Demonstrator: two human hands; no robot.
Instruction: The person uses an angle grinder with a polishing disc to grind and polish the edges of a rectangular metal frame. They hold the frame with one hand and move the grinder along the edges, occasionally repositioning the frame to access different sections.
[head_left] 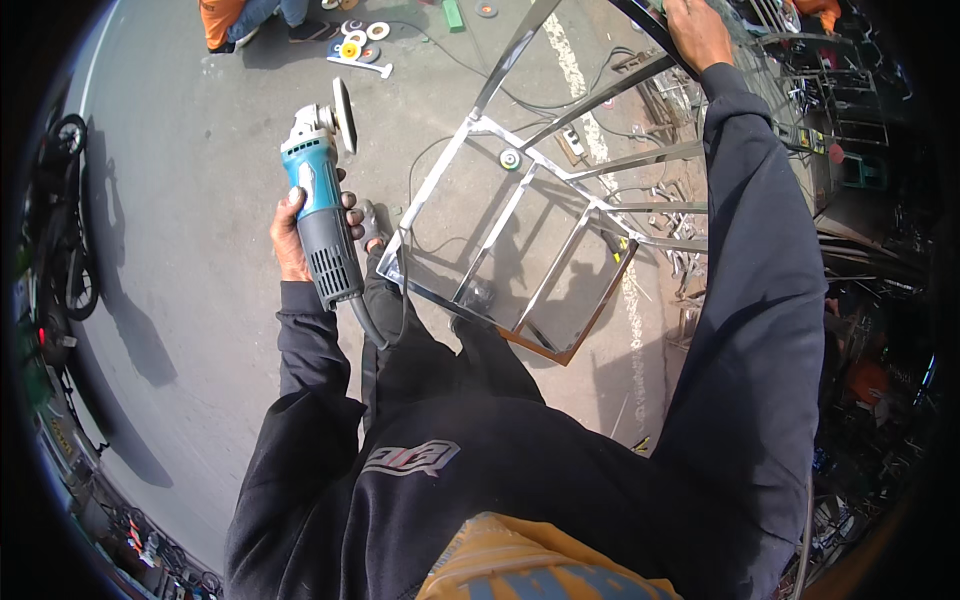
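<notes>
My left hand (290, 235) is wrapped round the body of a teal and dark grey angle grinder (318, 190), held up at the left. Its disc (345, 115) points away from me and is clear of the metal. A cord runs from the tool's rear end past my leg. In front of me stands a welded metal frame (435, 190) with bright, bare-metal bars and joints; one end bar (545, 348) is brown. At the upper right, my right hand (697, 35) is closed on a dark bar of this frame, its fingertips partly cut off by the picture's edge.
Several grinding discs (352, 45) and a hammer-like tool (372, 68) lie on the pavement near a crouching person (260, 15). Cables (530, 105) cross the ground behind the frame. Scrap metal (685, 225) is piled at the right; a motorcycle (75, 220) stands far left.
</notes>
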